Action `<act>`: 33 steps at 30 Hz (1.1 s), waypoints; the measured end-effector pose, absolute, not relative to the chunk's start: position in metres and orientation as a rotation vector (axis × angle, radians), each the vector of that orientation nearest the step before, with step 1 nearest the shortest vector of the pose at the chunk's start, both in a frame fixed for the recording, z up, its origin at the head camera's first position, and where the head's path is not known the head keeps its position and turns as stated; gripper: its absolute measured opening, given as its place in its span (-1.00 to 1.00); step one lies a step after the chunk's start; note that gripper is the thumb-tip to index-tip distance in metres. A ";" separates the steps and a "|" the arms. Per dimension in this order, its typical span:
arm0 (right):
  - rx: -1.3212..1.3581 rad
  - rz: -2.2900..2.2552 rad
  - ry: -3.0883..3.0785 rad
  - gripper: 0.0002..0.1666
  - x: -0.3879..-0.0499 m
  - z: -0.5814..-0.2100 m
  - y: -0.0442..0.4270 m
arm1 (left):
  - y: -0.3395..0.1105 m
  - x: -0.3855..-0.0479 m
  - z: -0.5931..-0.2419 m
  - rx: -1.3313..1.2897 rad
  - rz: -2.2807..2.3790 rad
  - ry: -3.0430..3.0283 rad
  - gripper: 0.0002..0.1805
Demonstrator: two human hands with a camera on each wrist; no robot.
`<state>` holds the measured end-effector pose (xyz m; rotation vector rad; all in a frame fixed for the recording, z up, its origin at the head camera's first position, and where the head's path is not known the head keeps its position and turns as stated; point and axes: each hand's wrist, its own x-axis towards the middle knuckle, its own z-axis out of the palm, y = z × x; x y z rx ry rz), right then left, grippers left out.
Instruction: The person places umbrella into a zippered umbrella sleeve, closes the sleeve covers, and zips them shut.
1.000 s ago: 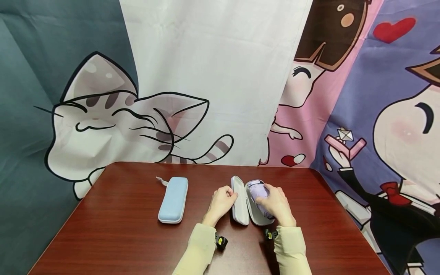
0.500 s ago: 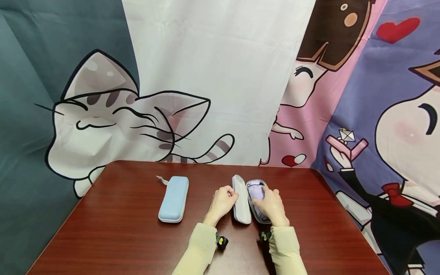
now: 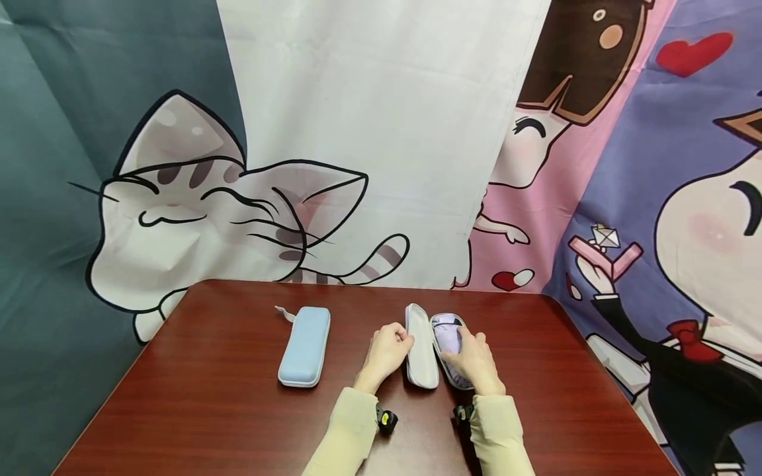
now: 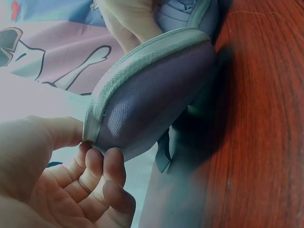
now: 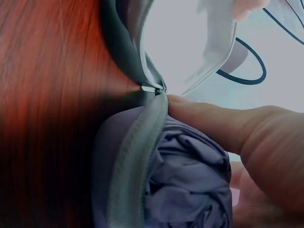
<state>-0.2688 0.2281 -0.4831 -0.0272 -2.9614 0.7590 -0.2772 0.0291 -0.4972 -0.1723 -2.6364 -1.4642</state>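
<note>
An opened purple case with a pale lining and zip edge lies on the table, its lid [image 3: 422, 347] on the left. My left hand [image 3: 385, 352] pinches the lid's rim between thumb and fingers; the left wrist view shows this hand [image 4: 71, 166] at the lid [image 4: 147, 90]. A folded purple cloth bundle [image 3: 446, 336] sits in the right half of the case. My right hand [image 3: 474, 360] lies over the bundle, fingers bent round it. In the right wrist view, the thumb [image 5: 209, 121] rests near the zip pull, beside the crumpled bundle [image 5: 190, 175].
A closed light-blue case [image 3: 305, 347] with a grey strap lies left of my hands on the brown table [image 3: 196, 396]. Behind the table's far edge hangs a cartoon-printed cloth [image 3: 369, 132].
The bundle has gone down from a tilted position into the right half of the case, with my right hand following it. My left hand has stayed at the lid.
</note>
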 end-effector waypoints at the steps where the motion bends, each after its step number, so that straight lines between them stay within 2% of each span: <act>1: -0.023 0.761 -2.965 -0.13 -0.269 -0.484 0.228 | 0.029 -0.277 -0.497 -0.175 -1.466 -2.633 -0.81; 5: 0.007 0.772 -2.987 -0.12 -0.269 -0.483 0.232 | 0.030 -0.277 -0.497 -0.182 -1.451 -2.634 -0.81; 17: 0.001 0.902 -3.047 -0.37 -0.263 -0.458 0.256 | 0.032 -0.276 -0.498 -0.174 -1.439 -2.628 -0.80; 33: -0.036 0.909 -3.059 -0.46 -0.268 -0.468 0.265 | 0.033 -0.274 -0.497 -0.180 -1.479 -2.630 -0.82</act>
